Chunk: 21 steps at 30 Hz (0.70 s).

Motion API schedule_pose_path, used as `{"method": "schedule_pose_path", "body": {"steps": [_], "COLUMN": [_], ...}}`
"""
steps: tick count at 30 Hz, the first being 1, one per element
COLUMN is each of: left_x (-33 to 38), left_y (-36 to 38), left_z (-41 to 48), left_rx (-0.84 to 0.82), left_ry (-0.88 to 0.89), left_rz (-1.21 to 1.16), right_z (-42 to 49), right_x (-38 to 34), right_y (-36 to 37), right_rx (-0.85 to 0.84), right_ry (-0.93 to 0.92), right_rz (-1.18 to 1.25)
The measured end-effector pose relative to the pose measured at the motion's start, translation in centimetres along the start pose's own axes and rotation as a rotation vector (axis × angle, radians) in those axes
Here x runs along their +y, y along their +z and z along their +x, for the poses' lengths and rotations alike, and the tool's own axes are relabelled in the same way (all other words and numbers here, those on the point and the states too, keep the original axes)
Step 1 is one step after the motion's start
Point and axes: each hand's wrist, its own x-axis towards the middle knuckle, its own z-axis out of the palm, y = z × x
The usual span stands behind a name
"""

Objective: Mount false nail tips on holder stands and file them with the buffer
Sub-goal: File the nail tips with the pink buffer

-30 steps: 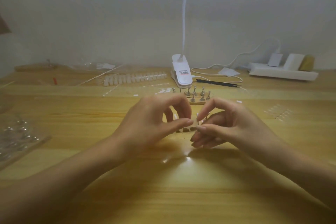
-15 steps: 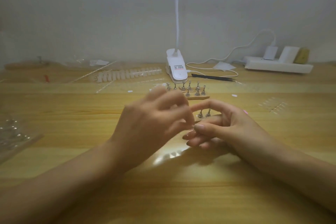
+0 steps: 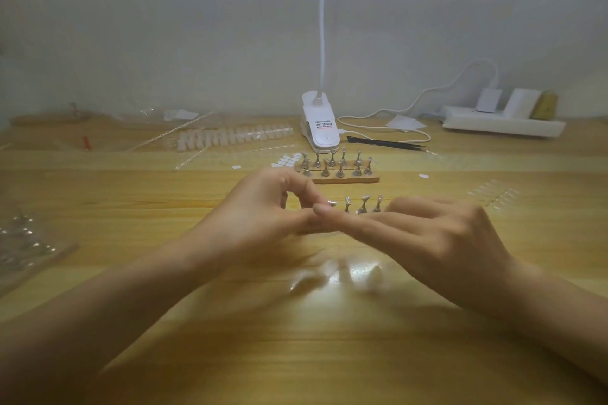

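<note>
Over the wooden table (image 3: 296,355), right hand (image 3: 437,233) stretches out flat and empty, left hand (image 3: 263,214) pinches a stand (image 3: 331,203) ending the near row (image 3: 363,205) (tips too blurred to count), so mounting looks underway, filing not yet begun.

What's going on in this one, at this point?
A person works at a wooden desk. The left hand pinches a holder stand at the end of the near row of stands. The blurred right hand reaches in beside it with straight fingers. A wooden base with more stands sits behind, before the clip lamp.
</note>
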Motion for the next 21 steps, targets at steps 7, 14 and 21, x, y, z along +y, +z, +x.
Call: {"method": "schedule_pose_path", "body": {"steps": [7,14,21], "left_x": [-1.1,-2.0,-2.0], "left_y": [-0.3,0.8,1.2], "left_z": [0.2,-0.2,-0.3], "left_rx": [0.022,-0.088,-0.068], "left_ry": [0.214,0.142,0.074], "left_rz": [-0.039,-0.168,-0.250], "right_z": [-1.0,-1.0,-1.1], "right_x": [0.8,2.7,7.9], "right_y": [0.9,0.4,-1.0], "right_rx": [-0.260,-0.341,-0.372], "right_ry": [0.630,0.654,0.769], "right_rz": [0.618,0.488,0.296]}}
